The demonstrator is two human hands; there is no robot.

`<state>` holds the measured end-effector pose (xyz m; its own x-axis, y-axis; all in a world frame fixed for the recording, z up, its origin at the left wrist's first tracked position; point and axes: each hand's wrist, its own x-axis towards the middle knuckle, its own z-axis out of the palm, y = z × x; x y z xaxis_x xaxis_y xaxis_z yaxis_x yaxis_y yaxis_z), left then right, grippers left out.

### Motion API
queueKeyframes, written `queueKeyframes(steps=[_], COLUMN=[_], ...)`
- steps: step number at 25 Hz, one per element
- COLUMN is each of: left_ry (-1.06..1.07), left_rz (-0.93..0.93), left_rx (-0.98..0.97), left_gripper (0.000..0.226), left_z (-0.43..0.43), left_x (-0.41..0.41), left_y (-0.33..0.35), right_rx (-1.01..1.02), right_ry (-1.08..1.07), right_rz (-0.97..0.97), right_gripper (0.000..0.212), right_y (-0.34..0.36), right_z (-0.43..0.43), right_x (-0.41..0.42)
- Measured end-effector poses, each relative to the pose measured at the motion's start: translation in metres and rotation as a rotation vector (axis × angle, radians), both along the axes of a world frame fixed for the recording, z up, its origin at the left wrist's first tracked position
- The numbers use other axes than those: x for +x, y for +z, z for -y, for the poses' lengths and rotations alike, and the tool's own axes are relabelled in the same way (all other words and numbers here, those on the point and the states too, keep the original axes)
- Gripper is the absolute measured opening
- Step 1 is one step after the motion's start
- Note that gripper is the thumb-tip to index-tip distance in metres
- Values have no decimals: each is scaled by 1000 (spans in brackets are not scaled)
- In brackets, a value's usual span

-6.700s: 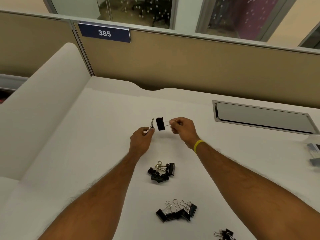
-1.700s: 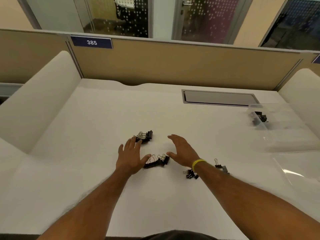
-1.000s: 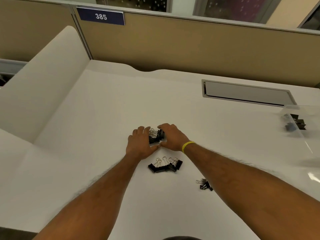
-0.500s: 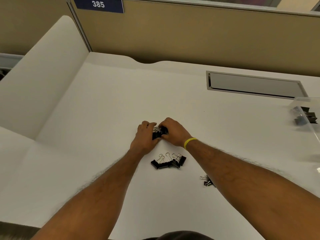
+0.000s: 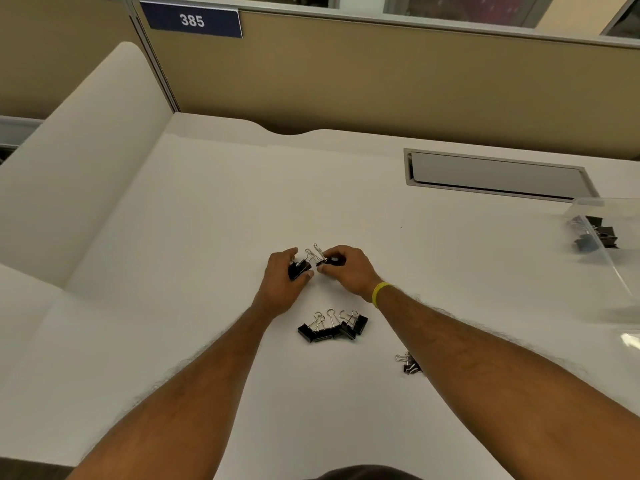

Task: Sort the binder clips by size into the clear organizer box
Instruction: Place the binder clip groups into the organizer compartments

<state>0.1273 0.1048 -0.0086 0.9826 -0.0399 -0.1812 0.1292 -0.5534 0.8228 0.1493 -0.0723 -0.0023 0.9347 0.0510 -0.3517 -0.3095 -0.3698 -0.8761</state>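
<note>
My left hand grips a large black binder clip at the middle of the white desk. Close beside it, my right hand is closed around another black binder clip, whose wire handles stick up between the two hands. A row of mid-size black clips lies nearer to me, just below my hands. A few small clips lie by my right forearm. The clear organizer box stands at the right edge with several black clips inside.
A grey cable hatch is set into the desk at the back right. Tan partition walls close off the back, and a white side panel rises on the left. A clear lid lies at the right edge.
My hands closed together over the far pile of large clips, and they have now lifted slightly and drawn apart, each holding a clip.
</note>
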Motion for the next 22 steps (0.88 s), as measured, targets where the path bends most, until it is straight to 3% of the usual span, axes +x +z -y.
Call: queueKeyframes(steps=[4, 10, 19, 22], left_ry=[233, 313, 319, 314], left_rz=[-184, -306, -207, -147], left_rx=[-390, -864, -893, -849], left_gripper=[50, 24, 27, 26], left_z=[2, 22, 61, 74], left_x=[1, 2, -13, -19], left_y=[4, 13, 32, 43], right_rx=[387, 584, 620, 718], right_ry=[-157, -229, -483, -571], right_rz=[-241, -269, -138, -107], right_gripper=[30, 24, 27, 26], right_y=[9, 14, 38, 47], right_z=[0, -11, -25, -26], right_x=[-6, -22, -41, -46])
